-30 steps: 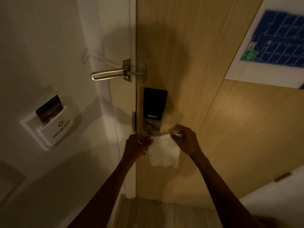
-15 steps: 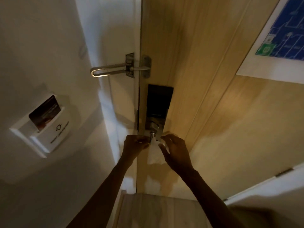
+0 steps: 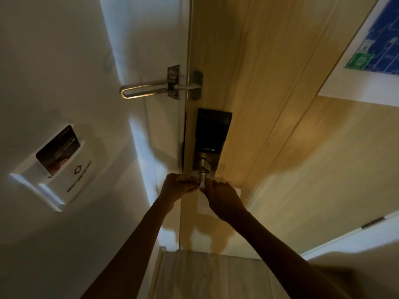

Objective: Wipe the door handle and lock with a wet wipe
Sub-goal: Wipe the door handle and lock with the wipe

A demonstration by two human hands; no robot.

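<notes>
**Two hands close on the lock with a thin white wipe**

Two bare hands meet just below the black-and-silver smart lock point(image 3: 210, 137) on the pale wooden door point(image 3: 280, 104). Pinched between them is the thin white wet wipe point(image 3: 201, 186), of which only a small bright scrap shows at the fingertips, touching the short silver metal knob point(image 3: 202, 172) at the lock's near end. The left hand point(image 3: 176, 187) has its grip closed around the wipe's left edge, knuckles against the door's edge. The right hand point(image 3: 220, 197) is curled shut over the wipe's right side, and it hides most of the sheet; whether any cloth hangs beneath it cannot be told. The door handle itself is not clearly visible, likely covered by the hands.

Judged from its look, the wipe is light, limp and damp. It would bunch or slip off smooth metal unless held taut at two edges or wrapped round the part being cleaned. The lock body is rigid and fixed, its glossy black face probably slick, so a flat, pressed pad of cloth would serve there, while the narrow knob suits a wrapped pinch.

Farther up, a silver swing-bar door guard point(image 3: 151, 88) bridges the frame. On the white wall at left, a dark key card point(image 3: 59, 147) stands in a white card-holder switch point(image 3: 64, 180).
</notes>
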